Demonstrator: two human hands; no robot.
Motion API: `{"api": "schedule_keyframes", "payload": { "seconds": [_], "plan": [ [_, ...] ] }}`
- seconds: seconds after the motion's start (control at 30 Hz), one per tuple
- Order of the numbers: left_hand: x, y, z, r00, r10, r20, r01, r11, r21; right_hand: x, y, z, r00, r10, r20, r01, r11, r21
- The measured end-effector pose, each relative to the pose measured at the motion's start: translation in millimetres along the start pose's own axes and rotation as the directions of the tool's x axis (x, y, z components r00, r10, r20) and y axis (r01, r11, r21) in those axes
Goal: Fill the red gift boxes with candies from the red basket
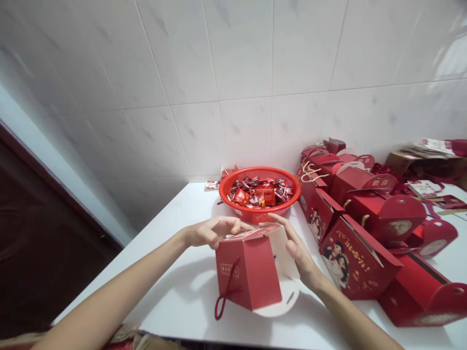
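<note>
A red gift box of folded card stands on the white table in front of me, tilted slightly, with a dark red cord handle on its near side. One flap hangs out at the lower right, showing its white inner face and a slot. My left hand holds the box's top edge from the left, its fingers partly hidden behind the top panel. From the right, my right hand grips the box, fingers reaching along the top and thumb by the white inner side.
Beyond the box, a red plastic basket holds many wrapped sweets. Several assembled red gift boxes crowd the right side. A cardboard box with flat cards sits at the far right. White table meets a tiled wall.
</note>
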State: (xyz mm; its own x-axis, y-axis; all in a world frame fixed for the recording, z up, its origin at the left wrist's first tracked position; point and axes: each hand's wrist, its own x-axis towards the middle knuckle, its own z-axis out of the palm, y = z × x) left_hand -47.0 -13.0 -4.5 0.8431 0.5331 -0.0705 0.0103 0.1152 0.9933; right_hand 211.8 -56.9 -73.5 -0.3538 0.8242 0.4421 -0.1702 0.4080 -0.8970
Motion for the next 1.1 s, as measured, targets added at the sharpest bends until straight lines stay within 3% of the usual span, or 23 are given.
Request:
{"api": "schedule_keyframes", "payload": {
  "seconds": [0.07,0.13,0.2,0.27,0.4,0.47,0.53,0.6,0.7,0.83,0.9,1.0,1.1],
  "plan": [
    [0.4,-4.0,0.7,1.0,0.011,0.008,-0.011,1.0,0.03,-1.0,-2.1,1.4,0.999,-0.007,0.032,0.008,1.0,-0.013],
    [-0.7,-7.0,-2.7,0.998,-0.001,-0.058,0.006,0.996,0.094,-1.1,-1.1,3.2,1.0,0.005,0.012,-0.004,0.997,-0.075],
    [-0.9,-10.4,-7.1,0.976,-0.022,-0.219,0.068,0.976,0.205,-0.4,2.2,4.6,0.998,0.02,-0.065,-0.028,0.991,-0.133],
    [0.9,-13.8,-10.2,0.918,0.009,-0.397,0.13,0.938,0.32,0.8,5.8,5.5,0.986,0.027,-0.162,-0.05,0.988,-0.145],
    [7.1,-14.1,-5.4,0.804,0.238,-0.545,0.068,0.873,0.483,3.3,6.0,5.8,0.962,0.084,-0.261,-0.11,0.99,-0.084],
    [8.6,-9.7,3.2,0.745,0.376,-0.551,-0.006,0.83,0.558,4.1,3.6,5.6,0.957,0.072,-0.283,-0.096,0.993,-0.072],
    [8.9,-4.9,14.3,0.721,0.472,-0.507,-0.042,0.76,0.648,4.2,2.2,5.6,0.957,0.057,-0.283,-0.084,0.993,-0.083],
    [8.7,-2.6,25.2,0.77,0.475,-0.427,-0.03,0.695,0.718,3.9,3.2,5.6,0.963,0.053,-0.265,-0.087,0.99,-0.115],
    [9.0,-6.3,34.2,0.868,0.36,-0.341,0.039,0.637,0.77,3.6,8.6,5.0,0.973,0.012,-0.228,-0.056,0.981,-0.185],
    [8.0,-13.5,27.0,0.887,0.298,-0.354,0.121,0.589,0.799,4.9,16.9,1.9,0.98,0.0,-0.201,-0.051,0.967,-0.25],
    [5.3,-12.9,17.9,0.903,0.251,-0.348,0.123,0.625,0.771,5.7,19.6,0.1,0.983,-0.007,-0.185,-0.052,0.949,-0.31],
    [-1.6,-8.0,2.5,0.941,0.142,-0.308,0.098,0.755,0.649,6.3,22.1,-1.2,0.989,-0.035,-0.142,-0.025,0.915,-0.402],
    [-10.0,-5.0,-11.9,0.946,0.054,-0.32,0.133,0.835,0.534,5.9,23.3,-0.8,0.992,-0.06,-0.109,0.006,0.897,-0.442]
  ]
}}
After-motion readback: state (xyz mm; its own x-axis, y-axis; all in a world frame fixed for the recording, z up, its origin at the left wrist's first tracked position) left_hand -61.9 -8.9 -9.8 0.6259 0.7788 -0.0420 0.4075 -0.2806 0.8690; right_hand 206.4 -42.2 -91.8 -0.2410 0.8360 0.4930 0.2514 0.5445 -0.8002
